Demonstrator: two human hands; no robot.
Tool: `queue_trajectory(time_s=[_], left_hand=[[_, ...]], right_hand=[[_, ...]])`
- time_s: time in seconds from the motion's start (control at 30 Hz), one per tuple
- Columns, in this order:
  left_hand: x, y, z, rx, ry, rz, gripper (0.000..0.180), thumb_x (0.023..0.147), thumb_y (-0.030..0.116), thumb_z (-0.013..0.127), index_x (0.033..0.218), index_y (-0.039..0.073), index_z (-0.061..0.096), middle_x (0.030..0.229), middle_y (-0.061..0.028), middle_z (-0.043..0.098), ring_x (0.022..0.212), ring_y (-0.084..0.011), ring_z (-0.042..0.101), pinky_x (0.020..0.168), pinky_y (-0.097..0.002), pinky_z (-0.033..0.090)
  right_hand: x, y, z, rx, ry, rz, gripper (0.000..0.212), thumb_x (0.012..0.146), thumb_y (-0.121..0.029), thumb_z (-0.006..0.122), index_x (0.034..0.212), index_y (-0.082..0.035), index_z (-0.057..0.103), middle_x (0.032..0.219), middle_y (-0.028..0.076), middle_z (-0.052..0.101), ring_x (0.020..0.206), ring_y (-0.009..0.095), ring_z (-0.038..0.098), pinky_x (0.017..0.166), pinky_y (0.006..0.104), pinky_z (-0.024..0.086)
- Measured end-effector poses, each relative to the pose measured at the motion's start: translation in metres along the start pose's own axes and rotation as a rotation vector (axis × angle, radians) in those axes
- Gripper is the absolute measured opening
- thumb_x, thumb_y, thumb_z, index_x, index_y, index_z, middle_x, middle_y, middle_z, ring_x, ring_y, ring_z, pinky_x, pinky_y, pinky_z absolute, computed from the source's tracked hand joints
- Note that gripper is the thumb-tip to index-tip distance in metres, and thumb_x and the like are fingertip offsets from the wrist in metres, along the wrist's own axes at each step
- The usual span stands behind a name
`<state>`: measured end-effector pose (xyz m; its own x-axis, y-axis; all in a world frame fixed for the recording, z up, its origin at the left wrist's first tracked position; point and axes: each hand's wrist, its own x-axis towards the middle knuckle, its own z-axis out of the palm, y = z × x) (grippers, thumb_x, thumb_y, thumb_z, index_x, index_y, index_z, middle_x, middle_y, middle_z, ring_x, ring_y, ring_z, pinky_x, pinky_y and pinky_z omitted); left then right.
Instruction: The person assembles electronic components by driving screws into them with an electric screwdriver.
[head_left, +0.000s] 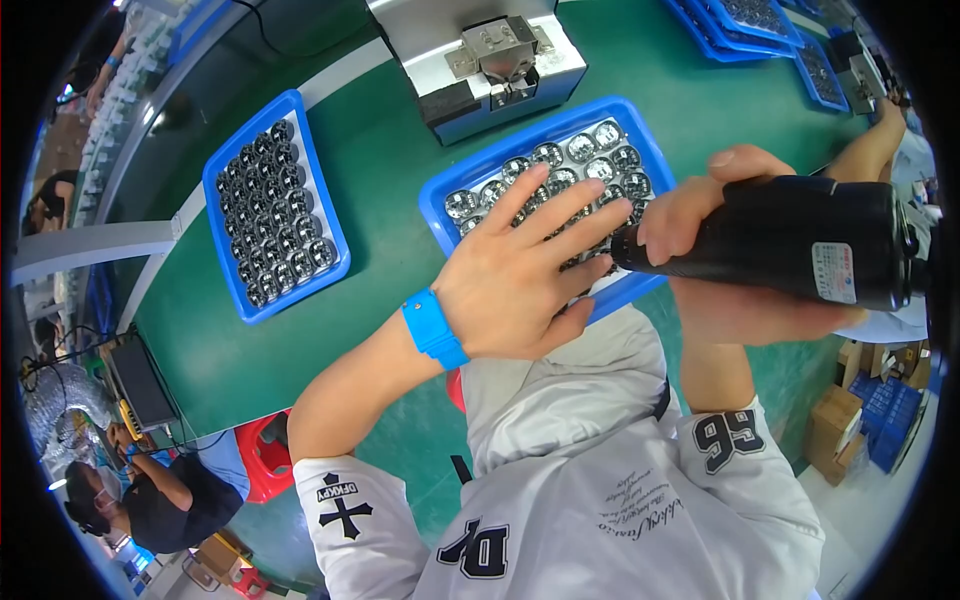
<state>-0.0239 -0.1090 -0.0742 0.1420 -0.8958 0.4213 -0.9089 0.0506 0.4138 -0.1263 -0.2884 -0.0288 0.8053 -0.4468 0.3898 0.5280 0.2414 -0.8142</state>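
My right hand is wrapped round a black electric screwdriver, which lies nearly level with its narrow end pointing left over a blue tray. In that tray sit rows of small round black-and-silver parts on a white liner. Above them my left hand, with a blue wrist strap, is spread palm down, its fingertips over the parts. Whether those fingers touch any part, I cannot tell. The screwdriver's tip is hidden near the left fingers.
Another blue tray of similar round parts lies to the left on the green table. Behind the near tray stands a metal fixture on a block. Stacked blue trays are at the far right. Co-workers sit at both sides.
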Motion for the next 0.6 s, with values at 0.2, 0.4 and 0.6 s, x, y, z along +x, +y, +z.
queue_trajectory(time_s=[0.2, 0.4, 0.6], left_hand=[[0.0, 0.0, 0.002, -0.01, -0.019, -0.005, 0.031, 0.079, 0.029, 0.073, 0.102, 0.011, 0.081, 0.148, -0.0092, 0.056, 0.144, -0.0295, 0.044, 0.123, -0.0567, 0.028], [-0.001, -0.002, 0.002, -0.006, -0.003, -0.005, 0.03, 0.08, 0.03, 0.072, 0.102, 0.011, 0.081, 0.146, -0.0099, 0.057, 0.145, -0.0295, 0.043, 0.123, -0.0572, 0.027], [0.0, -0.002, 0.001, -0.001, -0.009, -0.013, 0.029, 0.081, 0.029, 0.071, 0.101, 0.012, 0.081, 0.145, -0.0094, 0.057, 0.144, -0.0294, 0.044, 0.122, -0.0585, 0.027]], right_hand=[[0.011, 0.016, 0.009, 0.03, -0.073, -0.067, 0.121, 0.064, -0.105, 0.048, 0.109, 0.008, 0.054, 0.07, 0.019, 0.065, 0.057, 0.027, 0.065, 0.054, 0.0367, 0.057], [0.013, 0.012, 0.012, 0.062, 0.029, 0.097, 0.122, 0.06, -0.108, 0.047, 0.104, 0.006, 0.055, 0.067, 0.017, 0.065, 0.054, 0.025, 0.063, 0.054, 0.0356, 0.057], [0.012, 0.013, 0.012, 0.14, 0.003, 0.094, 0.124, 0.057, -0.109, 0.046, 0.105, 0.005, 0.056, 0.067, 0.016, 0.064, 0.055, 0.024, 0.063, 0.055, 0.0373, 0.056]])
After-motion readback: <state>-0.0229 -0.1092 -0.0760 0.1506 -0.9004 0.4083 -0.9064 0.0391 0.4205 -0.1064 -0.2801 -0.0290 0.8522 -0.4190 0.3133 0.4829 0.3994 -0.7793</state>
